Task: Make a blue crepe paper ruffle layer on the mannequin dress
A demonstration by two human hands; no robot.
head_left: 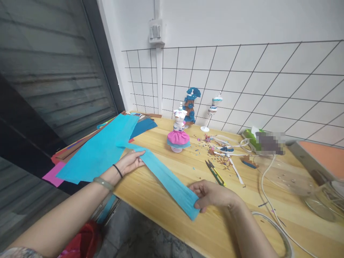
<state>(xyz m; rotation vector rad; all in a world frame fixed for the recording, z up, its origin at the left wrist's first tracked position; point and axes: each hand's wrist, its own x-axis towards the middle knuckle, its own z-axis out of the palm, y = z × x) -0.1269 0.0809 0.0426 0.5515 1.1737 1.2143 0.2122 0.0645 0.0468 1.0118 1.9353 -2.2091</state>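
A long strip of blue crepe paper [169, 179] stretches between my two hands above the wooden table. My left hand [131, 162] is closed on its upper part, with the strip's tail running back over the large blue sheet. Its lower right end is pinched by my right hand [205, 195], thumb on top. Just beyond the strip stands a small dress form [178, 139] in a pink skirt with a blue hem. Yellow-handled thread snips [215, 173] lie with their blades apart, close to my right hand.
Large coloured paper sheets [99, 150] are piled at the table's left. Two more small dress forms, one ruffled in blue and brown [190, 107], the other on a thin stand [213, 107], are near the wall. Paper scraps [217, 154], a white cable [264, 186] and a clear jar [322, 202] occupy the right.
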